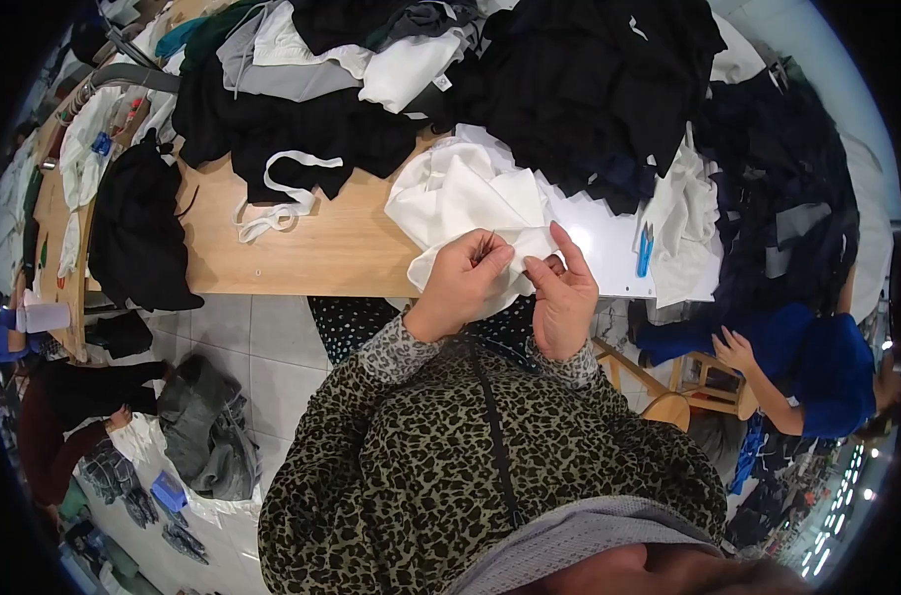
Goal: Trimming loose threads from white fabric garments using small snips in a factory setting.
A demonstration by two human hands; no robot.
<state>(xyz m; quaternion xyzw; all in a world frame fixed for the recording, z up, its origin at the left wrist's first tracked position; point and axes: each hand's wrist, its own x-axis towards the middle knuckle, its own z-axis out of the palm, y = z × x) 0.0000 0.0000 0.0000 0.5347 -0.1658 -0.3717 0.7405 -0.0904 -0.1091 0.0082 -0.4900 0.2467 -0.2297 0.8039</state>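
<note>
A crumpled white cloth (470, 198) lies over the table's front edge before me, part of it drawn up into my hands. With thumb and fingers my left hand (455, 283) pinches this cloth; a small dark shape shows between its fingers, too small to tell. Close beside it, my right hand (565, 302) holds the cloth's edge between thumb and bent fingers, its index finger raised. On the table to the right lies a pair of blue thread snips (646, 250), apart from both hands.
Black garments (579, 89) heap at the back of the wooden table (301, 253), with a white strap (297, 188) before them. A black garment (138, 223) hangs at the left. At right, a person in blue (817, 367) is near a wooden stool (708, 392).
</note>
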